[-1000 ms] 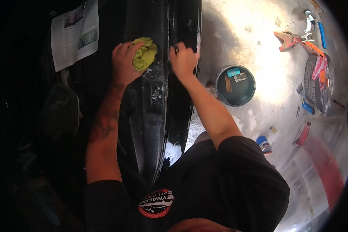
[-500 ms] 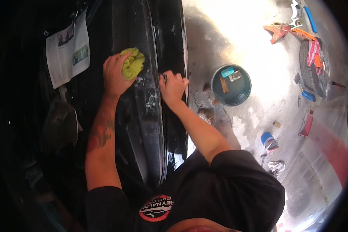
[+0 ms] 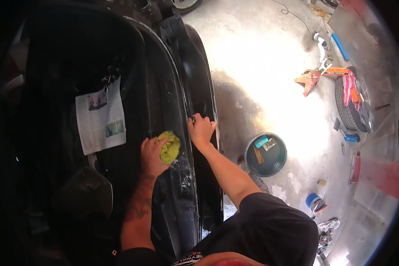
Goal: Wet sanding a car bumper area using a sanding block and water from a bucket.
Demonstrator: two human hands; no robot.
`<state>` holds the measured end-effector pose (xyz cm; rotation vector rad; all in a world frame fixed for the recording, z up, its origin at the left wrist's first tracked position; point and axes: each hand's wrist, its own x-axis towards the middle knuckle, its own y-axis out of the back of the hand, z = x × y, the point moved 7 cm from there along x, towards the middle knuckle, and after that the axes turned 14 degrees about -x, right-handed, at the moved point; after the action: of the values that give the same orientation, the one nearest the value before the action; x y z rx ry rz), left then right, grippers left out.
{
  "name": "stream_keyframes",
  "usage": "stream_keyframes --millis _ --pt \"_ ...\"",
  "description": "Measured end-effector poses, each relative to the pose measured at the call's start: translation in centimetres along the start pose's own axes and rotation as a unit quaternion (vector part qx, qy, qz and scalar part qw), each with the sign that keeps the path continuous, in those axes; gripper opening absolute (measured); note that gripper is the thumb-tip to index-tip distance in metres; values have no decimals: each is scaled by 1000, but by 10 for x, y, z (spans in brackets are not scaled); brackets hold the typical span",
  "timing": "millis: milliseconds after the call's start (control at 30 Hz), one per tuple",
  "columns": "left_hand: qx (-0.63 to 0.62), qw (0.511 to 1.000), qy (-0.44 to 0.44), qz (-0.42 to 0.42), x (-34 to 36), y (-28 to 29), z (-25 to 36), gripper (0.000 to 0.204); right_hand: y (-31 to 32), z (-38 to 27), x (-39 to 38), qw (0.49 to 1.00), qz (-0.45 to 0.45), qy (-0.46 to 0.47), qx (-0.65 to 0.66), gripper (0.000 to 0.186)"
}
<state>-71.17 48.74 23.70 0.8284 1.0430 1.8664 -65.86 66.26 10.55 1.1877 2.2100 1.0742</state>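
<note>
My left hand (image 3: 153, 157) is closed on a crumpled yellow-green cloth (image 3: 169, 148), which rests against a black car body edge (image 3: 175, 106) with whitish scuffs. To its right, my right hand (image 3: 202, 131) lies on a neighbouring long black panel (image 3: 204, 177), fingers curled. A small dark bit shows between its thumb and fingers, too little to name. Left of the cloth, a sheet of newspaper (image 3: 101, 133) lies on the dark interior.
On the floor at right stands a dark bucket (image 3: 275, 166) with a blue block and flat pieces in it. Farther right are a tire (image 3: 346, 106), a red-orange jack stand (image 3: 309, 80), a blue can (image 3: 313, 200) and clear plastic sheeting (image 3: 363, 213).
The view has tipped forward, so the scene sits lower in the picture. Against the panel, my right hand has slid farther away; my left hand with the cloth has come slightly nearer.
</note>
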Motion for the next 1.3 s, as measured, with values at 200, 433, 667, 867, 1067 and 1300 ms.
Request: stream_keyframes --millis 200,433,667,867,1067,1300 --pt "-9 1000 4 -11 7 -3 4 74 -1 -10 67 999 42 14 -17 15" --pt "-16 1000 14 -20 7 1 -6 76 -10 -26 95 998 54 34 -9 17" --pt "-20 999 15 -23 5 -5 -8 72 -26 -47 200 987 111 105 46 20" --pt "-32 999 9 -24 7 -10 -9 73 -21 -66 259 961 180 189 90 21" --pt "-18 999 18 -24 2 -1 -12 73 -2 -103 284 954 146 242 101 24" --pt "-25 1000 4 -11 -1 -4 -12 72 -10 -65 259 980 -100 169 24 32"
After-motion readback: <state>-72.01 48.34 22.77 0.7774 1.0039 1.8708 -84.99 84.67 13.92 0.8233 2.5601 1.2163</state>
